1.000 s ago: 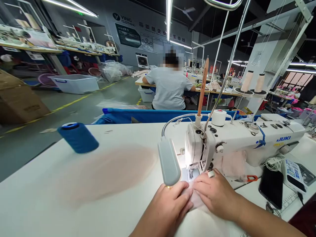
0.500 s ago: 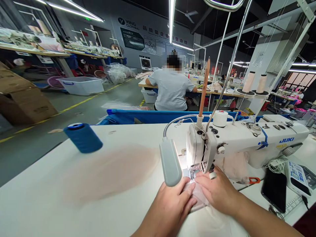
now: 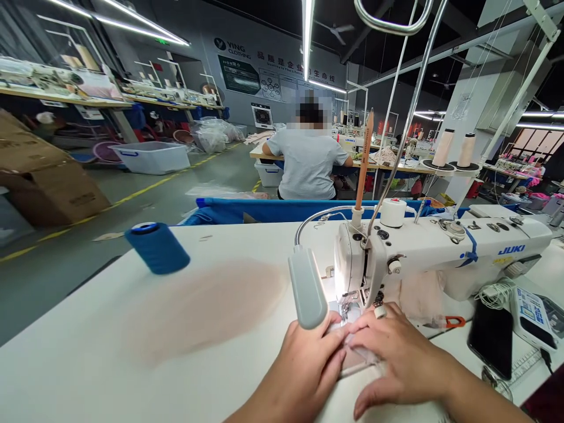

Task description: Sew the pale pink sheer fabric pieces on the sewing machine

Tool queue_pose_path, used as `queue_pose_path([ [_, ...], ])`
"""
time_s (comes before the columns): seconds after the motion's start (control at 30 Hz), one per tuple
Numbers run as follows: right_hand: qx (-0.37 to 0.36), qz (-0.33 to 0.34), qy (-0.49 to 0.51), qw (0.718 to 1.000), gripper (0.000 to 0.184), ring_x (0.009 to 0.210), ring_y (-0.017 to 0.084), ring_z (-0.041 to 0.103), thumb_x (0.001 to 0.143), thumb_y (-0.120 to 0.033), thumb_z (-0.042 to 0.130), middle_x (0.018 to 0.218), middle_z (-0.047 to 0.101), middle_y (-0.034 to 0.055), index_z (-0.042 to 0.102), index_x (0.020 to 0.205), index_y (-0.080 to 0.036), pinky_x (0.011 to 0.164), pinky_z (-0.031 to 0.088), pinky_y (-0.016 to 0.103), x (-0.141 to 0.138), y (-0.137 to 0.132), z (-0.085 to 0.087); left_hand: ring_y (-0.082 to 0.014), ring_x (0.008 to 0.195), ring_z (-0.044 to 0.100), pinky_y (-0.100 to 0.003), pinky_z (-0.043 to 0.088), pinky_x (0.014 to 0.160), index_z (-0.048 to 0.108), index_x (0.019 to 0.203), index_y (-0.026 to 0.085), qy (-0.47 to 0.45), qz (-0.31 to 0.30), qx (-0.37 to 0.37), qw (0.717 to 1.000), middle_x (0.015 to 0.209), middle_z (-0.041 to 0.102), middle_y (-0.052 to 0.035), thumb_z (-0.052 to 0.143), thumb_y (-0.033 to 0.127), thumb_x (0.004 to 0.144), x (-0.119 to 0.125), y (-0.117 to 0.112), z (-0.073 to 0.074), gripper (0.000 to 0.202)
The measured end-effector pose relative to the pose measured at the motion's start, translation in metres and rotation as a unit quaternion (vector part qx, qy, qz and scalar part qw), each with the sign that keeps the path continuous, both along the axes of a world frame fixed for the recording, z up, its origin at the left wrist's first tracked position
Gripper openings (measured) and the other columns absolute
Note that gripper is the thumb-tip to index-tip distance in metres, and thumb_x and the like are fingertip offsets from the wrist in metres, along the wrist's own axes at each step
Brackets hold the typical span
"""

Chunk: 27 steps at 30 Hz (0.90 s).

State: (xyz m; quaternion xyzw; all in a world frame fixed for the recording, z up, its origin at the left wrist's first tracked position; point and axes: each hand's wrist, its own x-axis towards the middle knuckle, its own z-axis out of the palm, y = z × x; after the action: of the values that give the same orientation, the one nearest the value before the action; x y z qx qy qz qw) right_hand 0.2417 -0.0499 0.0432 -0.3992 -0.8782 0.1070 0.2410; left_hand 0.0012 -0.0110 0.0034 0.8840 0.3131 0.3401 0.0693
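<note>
A white JUKI sewing machine (image 3: 440, 247) stands on the table. A piece of sheer pale pink fabric (image 3: 356, 359) lies under its presser foot (image 3: 346, 310). My left hand (image 3: 311, 358) rests on the fabric left of the foot, fingers stretched out flat, partly behind the grey lamp head (image 3: 308, 288). My right hand (image 3: 399, 352) is open, its fingertips on the fabric right of the foot and its thumb spread toward me. The fingertips of both hands nearly meet in front of the foot. The needle tip is too small to make out.
A blue thread cone (image 3: 157, 248) stands at the left on the white tabletop (image 3: 110, 376). Orange-handled snips (image 3: 453, 321), a black phone (image 3: 490, 339) and a white device (image 3: 533, 317) lie at right. A person (image 3: 308, 158) sits ahead, back turned.
My right hand has drawn slightly back from the presser foot, and its thumb has swung out toward me. My left hand stays almost in place on the fabric. The view has shifted slightly.
</note>
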Motion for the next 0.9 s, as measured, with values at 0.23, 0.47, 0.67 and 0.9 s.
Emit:
queue_pose_path([
  [0.23,-0.073,-0.071,0.144,0.984,0.028,0.092,0.023,0.065,0.116,-0.033,0.045,0.096,0.072,0.0055,0.063,0.097,-0.023,0.090,0.053,0.038,0.001,0.006,-0.002,-0.0278,0.091,0.061,-0.040,0.054,0.081,0.074,0.099,0.026,0.001,-0.004,-0.093,0.996,0.098,0.069,-0.0060,0.052,0.014,0.082,0.002,0.010,0.011,0.031],
  [0.47,-0.135,-0.070,0.301,0.941,0.035,0.087,0.021,0.062,0.115,-0.050,0.046,0.090,0.066,0.0027,0.060,0.097,-0.024,0.091,0.056,0.036,0.002,0.017,-0.003,-0.0261,0.085,0.061,-0.037,0.051,0.076,0.071,0.090,0.026,-0.042,-0.001,-0.068,0.997,0.090,0.067,-0.0034,0.055,0.019,0.092,0.009,0.015,0.010,0.017],
  [0.67,-0.148,-0.064,0.307,0.938,0.042,0.089,0.022,0.065,0.116,-0.056,0.045,0.096,0.070,0.0052,0.065,0.103,-0.022,0.084,0.057,0.033,-0.004,0.013,0.001,-0.0252,0.084,0.060,-0.037,0.049,0.075,0.069,0.083,0.024,-0.044,-0.008,-0.055,0.997,0.087,0.065,-0.0031,0.060,0.019,0.097,0.012,0.015,0.014,0.017],
  [0.9,-0.139,-0.043,0.225,0.964,0.059,0.086,0.022,0.068,0.118,-0.069,0.032,0.093,0.072,0.0050,0.065,0.102,-0.023,0.080,0.055,0.033,-0.004,0.007,0.003,-0.0246,0.089,0.059,-0.035,0.046,0.076,0.065,0.077,0.021,-0.051,-0.031,0.043,0.997,0.094,0.067,-0.0063,0.046,0.011,0.104,0.009,0.015,0.005,0.035],
])
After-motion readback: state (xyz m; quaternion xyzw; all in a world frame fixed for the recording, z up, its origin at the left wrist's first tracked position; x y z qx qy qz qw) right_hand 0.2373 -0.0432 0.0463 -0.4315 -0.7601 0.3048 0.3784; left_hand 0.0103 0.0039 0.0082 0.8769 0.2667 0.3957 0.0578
